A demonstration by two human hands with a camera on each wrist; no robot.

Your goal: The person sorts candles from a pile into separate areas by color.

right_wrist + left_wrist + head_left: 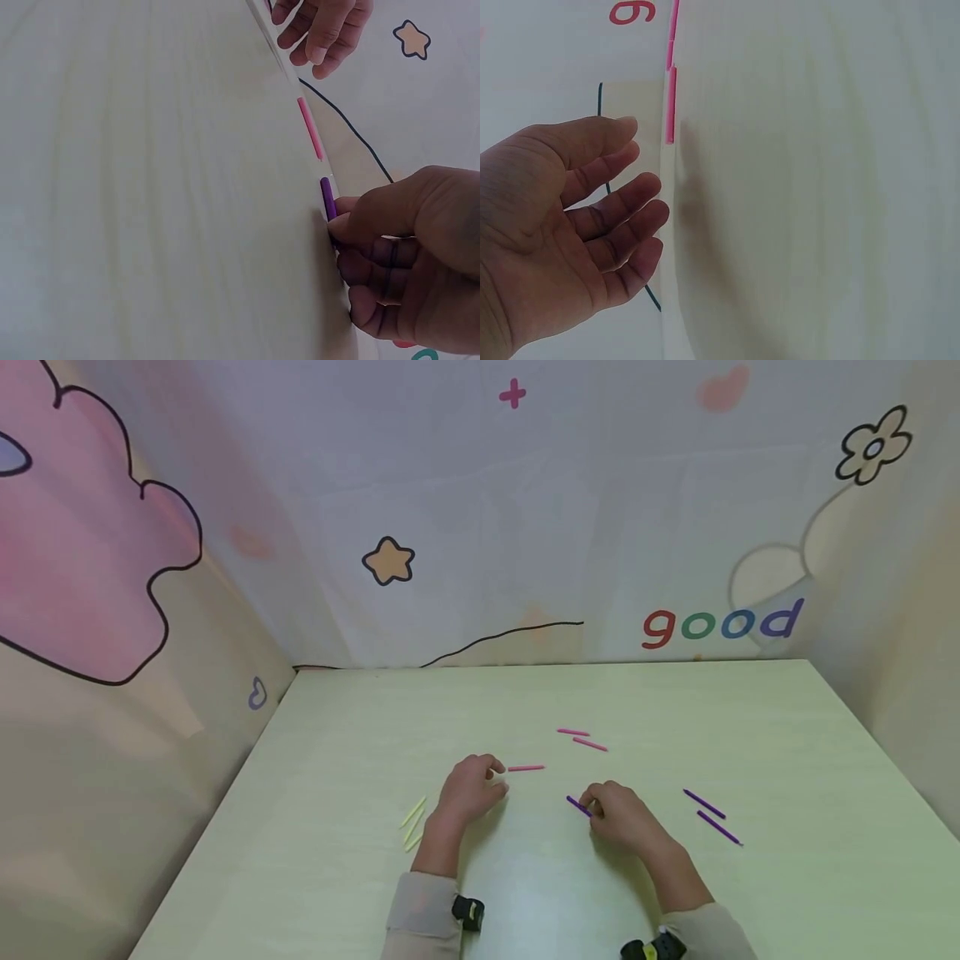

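Observation:
My right hand (618,814) pinches a slim purple stick (575,804) between thumb and fingertips, low over the tabletop. In the right wrist view, the far end of that purple stick (327,189) sticks out past the fingertips. My left hand (472,789) is held with loosely bent fingers, thumb apart, and nothing in it. Just right of its fingertips a pink stick (526,768) lies on the table. The left wrist view shows the left palm (555,232) with a gap between the fingers and the pink stick (671,105).
Two more pink sticks (573,732) lie farther back on the pale table (375,718). Two purple sticks (705,803) rest on the right. Several pale yellow sticks (413,812) lie left of the left forearm. A printed cloth wall (465,527) stands behind the table.

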